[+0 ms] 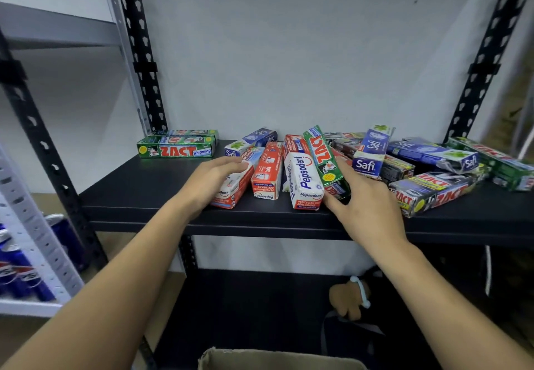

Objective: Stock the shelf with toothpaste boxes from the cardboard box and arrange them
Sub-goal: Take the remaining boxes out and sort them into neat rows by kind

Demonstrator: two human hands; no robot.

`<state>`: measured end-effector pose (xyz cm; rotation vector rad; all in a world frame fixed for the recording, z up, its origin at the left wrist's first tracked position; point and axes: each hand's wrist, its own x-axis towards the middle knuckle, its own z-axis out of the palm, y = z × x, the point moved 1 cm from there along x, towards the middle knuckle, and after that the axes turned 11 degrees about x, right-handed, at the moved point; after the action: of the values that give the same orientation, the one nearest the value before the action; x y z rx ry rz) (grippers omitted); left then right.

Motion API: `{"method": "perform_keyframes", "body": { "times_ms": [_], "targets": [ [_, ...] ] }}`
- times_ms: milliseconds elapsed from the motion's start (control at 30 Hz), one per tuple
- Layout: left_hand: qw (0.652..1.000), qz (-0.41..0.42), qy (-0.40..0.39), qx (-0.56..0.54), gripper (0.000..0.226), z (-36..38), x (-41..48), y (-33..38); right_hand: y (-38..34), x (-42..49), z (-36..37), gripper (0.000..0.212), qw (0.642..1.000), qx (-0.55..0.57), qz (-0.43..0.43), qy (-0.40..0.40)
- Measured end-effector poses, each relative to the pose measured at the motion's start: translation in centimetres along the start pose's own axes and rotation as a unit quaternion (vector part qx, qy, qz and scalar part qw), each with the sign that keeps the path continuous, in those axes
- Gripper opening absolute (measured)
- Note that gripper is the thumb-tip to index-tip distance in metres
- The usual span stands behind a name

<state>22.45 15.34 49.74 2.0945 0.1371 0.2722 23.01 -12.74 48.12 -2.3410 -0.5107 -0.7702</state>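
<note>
Several toothpaste boxes lie in a loose heap on the black shelf (138,196). My left hand (212,180) rests palm-down with fingers curled over a red-and-white Pepsodent box (231,192) at the heap's left end. My right hand (368,207) grips the near end of a tilted green Zact box (325,160), thumb beside a big white Pepsodent box (304,180). Another red Pepsodent box (267,174) lies between the hands. Green Zact boxes (176,147) sit stacked neatly at the back left. The cardboard box (277,359) shows its rim at the bottom edge.
Blue Safi boxes (368,153) and dark Zact boxes (433,190) are piled to the right. Black slotted uprights (485,57) frame the shelf. Blue cans (17,271) stand on a white rack to the left. A brown soft toy (346,297) lies on the lower shelf.
</note>
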Motion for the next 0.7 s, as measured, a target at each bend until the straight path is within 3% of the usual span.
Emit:
{"method": "perform_keyframes", "body": {
  "times_ms": [167,333,467,600,700],
  "targets": [
    [1.0,0.008,0.005,0.004,0.042,0.0,-0.2,0.1,0.2,0.0,-0.1,0.066,0.999,0.03,0.013,0.026],
    [1.0,0.012,0.006,0.019,0.041,0.0,-0.2,0.1,-0.2,0.1,-0.7,0.057,0.985,0.127,0.019,0.115],
    [1.0,0.012,0.012,0.021,0.042,0.0,-0.4,0.3,-0.3,0.6,-1.8,0.033,0.967,0.18,0.027,0.177],
    [0.999,0.014,0.025,0.016,0.043,0.0,-0.8,0.6,-1.0,1.2,-3.1,0.017,0.914,0.36,0.048,0.183],
    [0.998,0.023,0.052,-0.006,0.046,-0.2,-1.1,0.7,-2.3,2.1,-3.9,0.014,0.868,0.47,0.074,0.14]
  ]
}}
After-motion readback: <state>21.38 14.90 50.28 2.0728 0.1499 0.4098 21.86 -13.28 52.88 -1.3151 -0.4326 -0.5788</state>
